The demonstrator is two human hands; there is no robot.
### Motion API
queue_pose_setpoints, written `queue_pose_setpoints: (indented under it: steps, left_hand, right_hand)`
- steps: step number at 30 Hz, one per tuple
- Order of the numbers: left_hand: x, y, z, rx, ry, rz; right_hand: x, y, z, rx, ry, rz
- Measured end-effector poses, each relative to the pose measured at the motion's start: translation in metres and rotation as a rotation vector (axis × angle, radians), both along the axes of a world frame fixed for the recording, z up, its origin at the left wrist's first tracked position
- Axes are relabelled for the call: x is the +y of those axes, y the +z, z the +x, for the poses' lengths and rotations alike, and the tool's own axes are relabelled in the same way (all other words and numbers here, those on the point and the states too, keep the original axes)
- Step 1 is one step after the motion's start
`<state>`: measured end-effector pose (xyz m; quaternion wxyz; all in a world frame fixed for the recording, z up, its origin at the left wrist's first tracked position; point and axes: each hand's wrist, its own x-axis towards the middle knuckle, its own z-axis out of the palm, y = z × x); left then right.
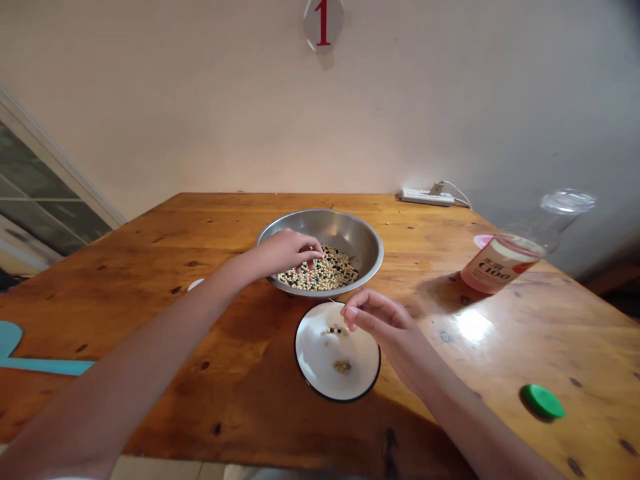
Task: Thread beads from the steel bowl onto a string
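Both forearms reach in from the near edge of the counter [550, 347], the hands [333, 287] well apart. The left hand [290, 255] curls down into mixed pale and dark beans [320, 270] inside a stainless steel bowl [320, 227]; whether it has hold of any, I cannot tell. The right hand [375, 320] pinches its fingertips [347, 313] above a white enamel plate [360, 360], which sits just in front of the bowl and carries two small bean heaps [343, 366]. Whatever that pinch holds is too small to see. A loose pinch could drop beans onto the wrong heap or bounce them onto the counter. Pressing on the bowl's rim might tip it, and a careless wrist could nudge the plate and scatter both heaps.
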<state>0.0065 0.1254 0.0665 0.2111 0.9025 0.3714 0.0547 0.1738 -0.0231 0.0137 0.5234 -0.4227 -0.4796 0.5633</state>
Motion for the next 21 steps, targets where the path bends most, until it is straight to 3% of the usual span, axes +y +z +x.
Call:
queue_pose_setpoints:
  steps: [9, 16, 21]
  left_hand:
    - [-0.013, 0.0, -0.006, -0.339, 0.124, -0.188]
    - [-0.03, -0.001, -0.011, -0.513, 0.2, -0.14]
    - [-0.053, -0.008, -0.01, -0.712, 0.161, -0.193]
  right_hand:
    - [0.0, 0.0, -0.001, 0.027, 0.0, -0.007]
    - [0.0, -0.002, -0.001, 0.044, -0.001, 0.0]
    - [0.001, -0.004, 0.0, 0.065, -0.008, 0.015]
